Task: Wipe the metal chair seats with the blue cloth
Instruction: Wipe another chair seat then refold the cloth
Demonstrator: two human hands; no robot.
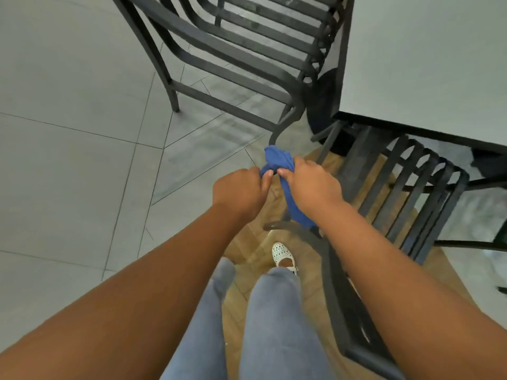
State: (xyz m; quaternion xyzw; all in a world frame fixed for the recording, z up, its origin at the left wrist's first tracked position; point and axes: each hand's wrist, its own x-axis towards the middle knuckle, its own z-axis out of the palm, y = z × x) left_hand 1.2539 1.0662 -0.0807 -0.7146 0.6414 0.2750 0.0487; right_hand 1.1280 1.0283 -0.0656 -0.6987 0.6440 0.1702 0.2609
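Both the left hand (241,192) and right hand (311,182) grip the blue cloth (279,163) bunched between two chairs (406,187), probably gathering it into a wiping pad.

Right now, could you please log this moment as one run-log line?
stage: cloth prep | blue cloth: bunched, held in air | left hand: gripping | right hand: gripping | chair seats: no contact

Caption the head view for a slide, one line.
Both hands, left and right, bunch a blue cloth between two black slatted metal chairs beside a white table.
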